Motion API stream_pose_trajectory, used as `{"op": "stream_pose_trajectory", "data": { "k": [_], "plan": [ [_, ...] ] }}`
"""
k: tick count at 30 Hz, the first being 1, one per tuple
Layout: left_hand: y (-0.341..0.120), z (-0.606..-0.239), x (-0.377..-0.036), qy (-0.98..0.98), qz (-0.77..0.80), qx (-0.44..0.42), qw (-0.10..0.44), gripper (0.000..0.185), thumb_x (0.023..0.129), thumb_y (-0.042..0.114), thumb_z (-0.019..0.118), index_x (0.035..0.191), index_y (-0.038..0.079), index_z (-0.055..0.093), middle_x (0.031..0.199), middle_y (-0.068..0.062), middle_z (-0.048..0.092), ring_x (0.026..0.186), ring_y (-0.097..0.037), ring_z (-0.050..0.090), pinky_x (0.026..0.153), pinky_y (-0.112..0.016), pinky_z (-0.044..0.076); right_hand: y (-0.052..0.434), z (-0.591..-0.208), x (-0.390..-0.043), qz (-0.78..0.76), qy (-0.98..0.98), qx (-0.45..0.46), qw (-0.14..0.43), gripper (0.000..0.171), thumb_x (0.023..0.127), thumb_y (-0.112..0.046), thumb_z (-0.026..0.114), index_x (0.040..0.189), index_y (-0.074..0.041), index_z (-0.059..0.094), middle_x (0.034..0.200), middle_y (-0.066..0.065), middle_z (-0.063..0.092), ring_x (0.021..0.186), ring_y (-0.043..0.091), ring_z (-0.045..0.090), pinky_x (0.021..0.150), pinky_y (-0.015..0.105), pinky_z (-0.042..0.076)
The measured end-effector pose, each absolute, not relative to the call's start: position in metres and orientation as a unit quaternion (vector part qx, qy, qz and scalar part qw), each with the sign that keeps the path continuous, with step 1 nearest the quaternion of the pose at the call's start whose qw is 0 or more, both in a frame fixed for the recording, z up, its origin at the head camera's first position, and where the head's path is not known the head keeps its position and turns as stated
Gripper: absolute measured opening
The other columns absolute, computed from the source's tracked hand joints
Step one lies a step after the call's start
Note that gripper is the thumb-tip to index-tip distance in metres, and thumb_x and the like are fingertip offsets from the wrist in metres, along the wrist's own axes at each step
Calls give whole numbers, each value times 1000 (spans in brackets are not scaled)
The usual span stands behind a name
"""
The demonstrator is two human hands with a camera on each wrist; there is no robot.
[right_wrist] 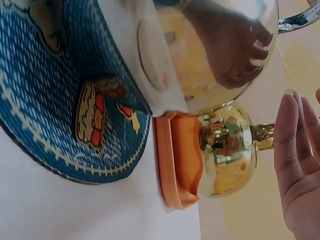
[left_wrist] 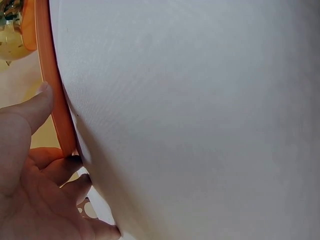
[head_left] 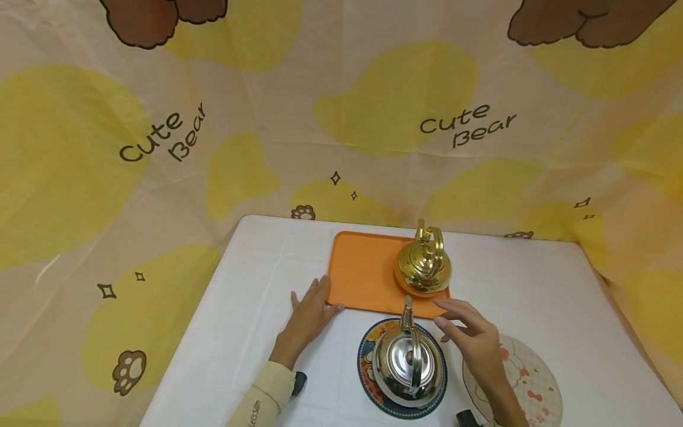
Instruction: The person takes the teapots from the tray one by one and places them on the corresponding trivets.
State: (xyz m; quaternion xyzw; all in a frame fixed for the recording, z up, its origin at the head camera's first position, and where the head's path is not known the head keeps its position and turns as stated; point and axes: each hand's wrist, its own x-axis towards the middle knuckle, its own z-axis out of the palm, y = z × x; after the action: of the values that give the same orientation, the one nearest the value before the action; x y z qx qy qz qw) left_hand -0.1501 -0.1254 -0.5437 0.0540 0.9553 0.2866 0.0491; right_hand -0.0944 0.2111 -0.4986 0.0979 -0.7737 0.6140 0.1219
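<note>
Head view: left hand (head_left: 309,314) touches orange tray (head_left: 363,273); right hand (head_left: 472,338) hovers open.

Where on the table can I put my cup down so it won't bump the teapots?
The left half of the orange tray is bare, beside the gold kettle. The white table is free right of the tray, and along its left edge beyond the left hand. It is crowded in front: silver kettle on its blue mat, the right hand, and the round bear mat.
</note>
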Motion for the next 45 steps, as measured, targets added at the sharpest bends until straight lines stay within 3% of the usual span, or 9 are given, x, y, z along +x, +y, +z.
{"op": "stream_pose_trajectory", "data": {
  "k": [14,22,26,31,39,45],
  "plan": [
    [-125,-544,-151,956,283,59,43,84,102,44,69,165,1,34,170,-17,36,160,-38,30,119,-82,10,217,-502,-117,609,-778,98,119,31,96,4,74,127,3,74,127,8,68,91,10,70,60,31,62],
    [-125,-544,-152,956,284,56,46,84,102,43,70,165,2,34,170,-17,36,160,-37,30,119,-82,9,222,-504,-128,601,-788,77,109,34,98,-3,75,131,-1,72,128,17,68,91,13,70,63,32,63],
    [-125,-544,-152,956,284,57,45,84,101,43,71,165,1,34,170,-17,37,160,-38,30,119,-83,10,223,-505,-134,586,-800,69,107,34,99,-9,75,133,-5,72,128,9,68,90,14,71,66,31,63],
    [-126,-545,-152,957,281,55,52,84,101,43,70,165,2,33,170,-16,36,160,-37,31,119,-82,10,226,-506,-141,590,-796,78,110,35,100,-6,73,135,-3,70,127,0,68,94,6,71,64,34,63],
    [-126,-546,-151,957,280,56,52,85,101,43,71,165,2,33,170,-16,36,160,-37,30,119,-82,10,230,-504,-151,593,-795,62,115,34,100,-8,75,133,-4,72,127,11,70,83,15,73,65,32,63],
    [-126,-545,-151,957,281,56,52,84,101,43,70,166,3,33,171,-16,35,160,-36,30,120,-82,9,233,-505,-162,580,-805,51,114,34,101,-14,75,134,-7,72,127,15,70,86,27,73,67,34,63]
  ]
}}
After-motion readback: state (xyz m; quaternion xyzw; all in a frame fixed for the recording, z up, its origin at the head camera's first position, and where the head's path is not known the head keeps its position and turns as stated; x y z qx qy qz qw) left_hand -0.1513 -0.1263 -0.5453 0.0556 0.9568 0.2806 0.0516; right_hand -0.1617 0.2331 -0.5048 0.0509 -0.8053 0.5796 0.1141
